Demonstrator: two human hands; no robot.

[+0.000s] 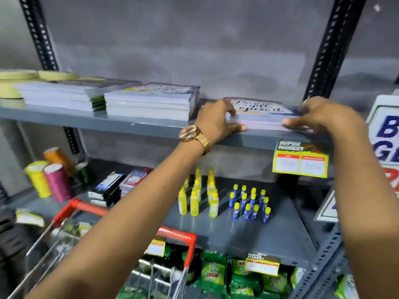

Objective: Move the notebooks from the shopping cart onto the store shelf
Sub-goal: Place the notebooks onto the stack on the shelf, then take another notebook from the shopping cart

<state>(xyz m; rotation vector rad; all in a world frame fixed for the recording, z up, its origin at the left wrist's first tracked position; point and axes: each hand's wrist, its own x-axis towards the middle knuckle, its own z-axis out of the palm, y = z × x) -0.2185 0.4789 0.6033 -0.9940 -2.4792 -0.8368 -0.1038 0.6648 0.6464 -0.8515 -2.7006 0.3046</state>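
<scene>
A low stack of notebooks [261,114] with a lettered cover lies on the grey upper shelf [64,120] at the right. My left hand [217,120], with a gold watch on the wrist, grips its left end. My right hand [319,117] grips its right end, fingers over the top and thumb at the front edge. Two taller notebook stacks [151,102] [64,93] sit further left on the same shelf. The shopping cart [129,244] with a red handle stands at the bottom left; its contents are mostly hidden by my left arm.
Tape rolls [15,83] sit at the shelf's far left. The lower shelf [269,229] carries yellow glue bottles [198,193], blue glue sticks [250,203], thread spools [49,178] and small boxes [114,186]. Green packets [226,275] fill the shelf below. Price tags [300,159] and a sign [384,134] hang right.
</scene>
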